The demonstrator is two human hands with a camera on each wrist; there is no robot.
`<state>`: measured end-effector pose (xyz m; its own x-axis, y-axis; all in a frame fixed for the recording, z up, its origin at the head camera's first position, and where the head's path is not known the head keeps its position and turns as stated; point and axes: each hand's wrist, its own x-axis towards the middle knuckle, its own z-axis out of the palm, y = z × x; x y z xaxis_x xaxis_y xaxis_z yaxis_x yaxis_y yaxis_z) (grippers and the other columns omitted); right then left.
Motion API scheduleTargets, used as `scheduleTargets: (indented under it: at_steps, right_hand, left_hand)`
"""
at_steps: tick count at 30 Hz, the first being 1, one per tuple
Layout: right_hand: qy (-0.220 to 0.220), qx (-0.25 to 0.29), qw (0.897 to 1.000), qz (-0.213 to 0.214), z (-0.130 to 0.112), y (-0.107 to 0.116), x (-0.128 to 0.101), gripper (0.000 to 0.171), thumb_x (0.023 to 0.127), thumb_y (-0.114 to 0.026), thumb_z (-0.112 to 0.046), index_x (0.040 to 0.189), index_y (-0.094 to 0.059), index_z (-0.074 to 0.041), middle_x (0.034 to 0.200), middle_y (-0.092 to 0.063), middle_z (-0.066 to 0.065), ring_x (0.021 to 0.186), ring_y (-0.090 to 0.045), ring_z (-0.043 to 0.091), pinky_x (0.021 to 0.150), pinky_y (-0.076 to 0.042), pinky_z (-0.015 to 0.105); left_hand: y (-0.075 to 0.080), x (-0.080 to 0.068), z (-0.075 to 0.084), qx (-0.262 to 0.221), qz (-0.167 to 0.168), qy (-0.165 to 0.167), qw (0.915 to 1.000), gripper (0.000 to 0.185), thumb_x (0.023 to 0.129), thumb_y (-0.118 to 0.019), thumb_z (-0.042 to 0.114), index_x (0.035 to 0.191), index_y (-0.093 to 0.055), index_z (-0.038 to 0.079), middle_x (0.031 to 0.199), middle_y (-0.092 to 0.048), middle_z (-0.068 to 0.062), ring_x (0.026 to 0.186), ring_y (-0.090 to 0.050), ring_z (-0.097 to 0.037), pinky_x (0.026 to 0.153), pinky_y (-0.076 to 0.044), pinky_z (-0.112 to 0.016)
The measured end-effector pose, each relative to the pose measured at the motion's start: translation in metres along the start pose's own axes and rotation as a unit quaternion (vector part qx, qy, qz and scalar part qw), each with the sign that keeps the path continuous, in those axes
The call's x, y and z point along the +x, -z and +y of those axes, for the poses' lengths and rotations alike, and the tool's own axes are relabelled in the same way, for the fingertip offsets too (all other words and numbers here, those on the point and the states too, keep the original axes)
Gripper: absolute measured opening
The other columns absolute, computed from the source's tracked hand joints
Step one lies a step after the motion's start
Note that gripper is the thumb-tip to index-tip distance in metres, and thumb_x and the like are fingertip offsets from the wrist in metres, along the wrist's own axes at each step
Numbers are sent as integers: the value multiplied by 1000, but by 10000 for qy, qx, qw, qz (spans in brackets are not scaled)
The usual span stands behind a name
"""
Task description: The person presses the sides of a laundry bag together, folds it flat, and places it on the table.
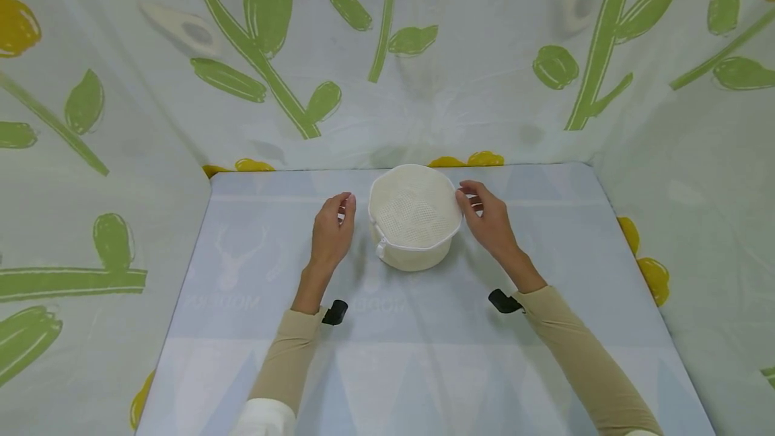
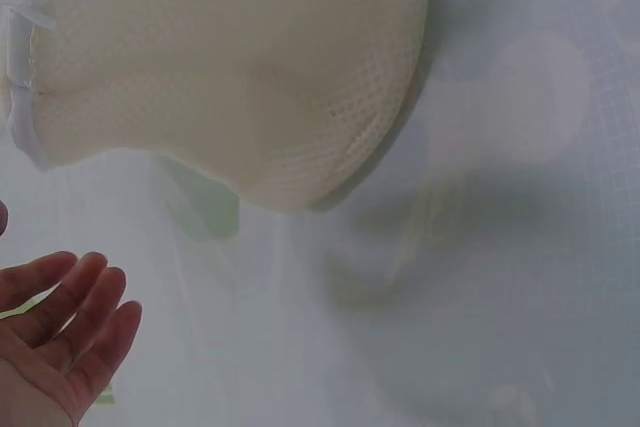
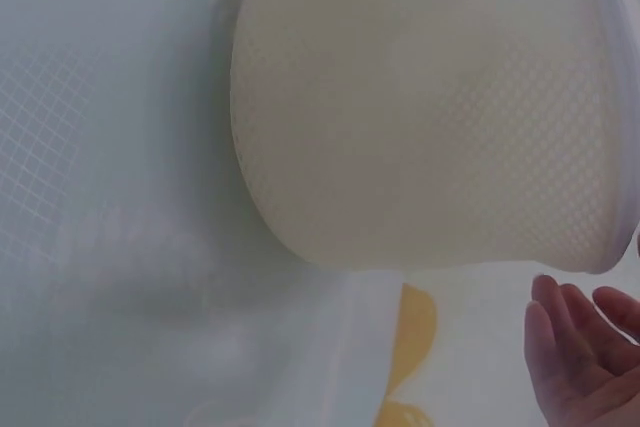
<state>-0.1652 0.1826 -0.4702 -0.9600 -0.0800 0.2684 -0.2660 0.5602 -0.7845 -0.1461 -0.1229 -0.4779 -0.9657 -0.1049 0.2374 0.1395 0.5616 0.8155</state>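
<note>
The left hand point(image 1: 331, 234) at nine o'clock and the right hand point(image 1: 489, 221) at three are loosely bent, gripping nothing. Between them stands a round, cream mesh bag point(image 1: 415, 214), white-edged, its zip pull point(image 1: 381, 246) at eight, toward twelve on the table point(image 1: 418, 369).

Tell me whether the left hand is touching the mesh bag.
No, the head view shows a strip of tabletop between the left hand and the mesh bag.

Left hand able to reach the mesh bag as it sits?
Likely yes: the left hand is beside the mesh bag, not touching it, and nothing visible blocks the gap.
</note>
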Motion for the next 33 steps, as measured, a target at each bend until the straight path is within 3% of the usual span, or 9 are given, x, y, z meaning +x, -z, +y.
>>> scheduleTargets:
  at_steps: [15, 27, 33]
  right_hand:
    - [-134, -29, 9997, -217, -2, -5, -2, 42, 107, -59, -29, 138, -57, -2, 129, -66, 16, 107, -64, 30, 89, -53, 44]
    - [-62, 4, 9998, -204, -3, -4, -2, 38, 105, -62, -28, 134, -61, -3, 123, -68, 14, 98, -63, 26, 79, -50, 29]
    - [-257, 261, 9991, -190, -3, -3, -1, 35, 102, -67, -24, 132, -62, -5, 120, -69, 13, 99, -66, 25, 78, -50, 16]
  left_hand:
    - [-13, 1, 8, -256, -257, -61, 9993, 38, 110, -49, 26, 129, -65, -4, 116, -69, -18, 103, -65, -30, 82, -57, -41]
    - [-15, -1, 12, -445, -157, -420, 9980, 32, 108, -54, 20, 119, -70, -5, 103, -71, -17, 91, -66, -28, 74, -55, -37]
    - [-13, 0, 17, -847, -223, -111, 9961, 29, 104, -62, 22, 117, -72, -3, 100, -73, -14, 87, -67, -27, 74, -54, -31]
